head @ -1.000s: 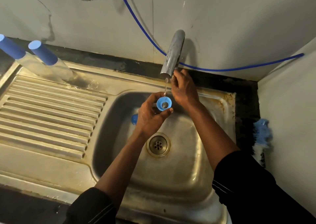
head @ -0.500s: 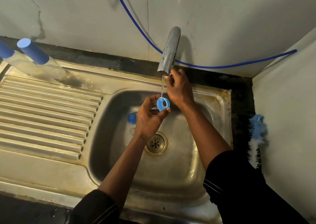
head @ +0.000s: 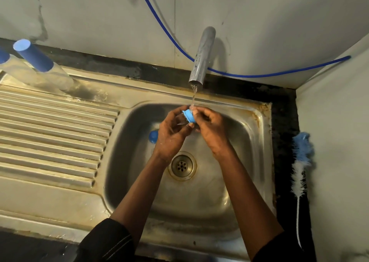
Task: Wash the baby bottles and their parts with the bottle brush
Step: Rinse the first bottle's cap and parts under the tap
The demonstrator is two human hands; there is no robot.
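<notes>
Two hands meet over the sink (head: pixel 127 161): our left hand (head: pixel 171 134) and right hand (head: pixel 211 130) pinch the blue ring (head: pixel 188 117) under the tap (head: pixel 201 57), clear of the walls; the bottle brush (head: pixel 301 161) lies beyond the right rim.

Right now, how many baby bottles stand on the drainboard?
2, both at its back left: a blue-capped bottle in full view, a second bottle beside it, cropped by the frame. Others may be out of frame.

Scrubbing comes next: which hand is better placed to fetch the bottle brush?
Likely right hand: the bottle brush lies right of the sink, on its side; the left hand can hold the blue ring.
</notes>
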